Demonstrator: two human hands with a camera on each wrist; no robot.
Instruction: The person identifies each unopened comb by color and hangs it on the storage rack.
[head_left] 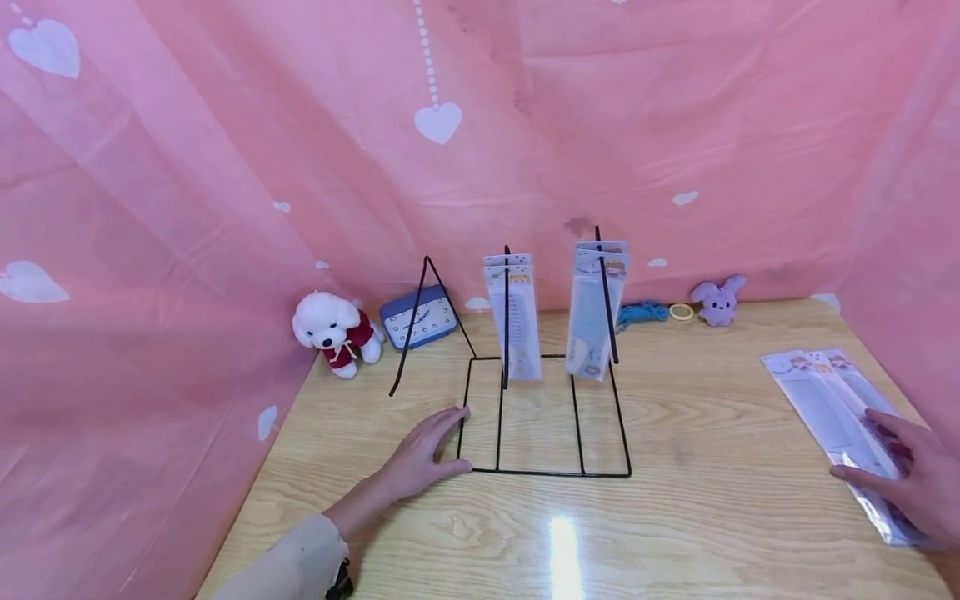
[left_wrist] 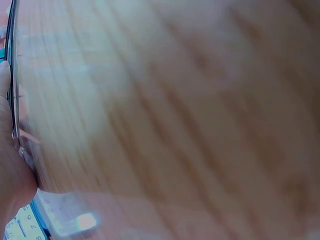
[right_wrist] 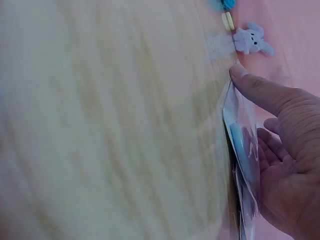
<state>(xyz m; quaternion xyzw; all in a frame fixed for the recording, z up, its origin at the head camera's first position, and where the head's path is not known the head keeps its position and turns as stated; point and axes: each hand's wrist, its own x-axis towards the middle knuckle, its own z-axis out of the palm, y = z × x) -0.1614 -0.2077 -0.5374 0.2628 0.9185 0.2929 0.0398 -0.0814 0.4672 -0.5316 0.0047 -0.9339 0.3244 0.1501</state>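
A black wire display rack (head_left: 543,473) stands on the table, with several prongs rising at its back. My left hand (head_left: 420,454) is at the rack's left front corner, thumb and fingers spread, fingertips touching the wire. Flat clear packets (head_left: 592,308) hang on the right prong, and similar packets (head_left: 525,325) hang on the middle one. The left prong (head_left: 408,333) carries nothing. At the far right, my right hand (head_left: 918,479) lies over a pair of flat packets (head_left: 825,400) on the table, its thumb along their left edge. In the right wrist view, the packets (right_wrist: 242,145) show edge-on beside the palm.
Along the back stand a white plush dog (head_left: 330,325), a blue clock (head_left: 422,318), a blue cord bundle (head_left: 642,312), a yellow ring (head_left: 681,312) and a purple plush rabbit (head_left: 718,300). Pink cloth (head_left: 525,150) walls off the table's back and sides.
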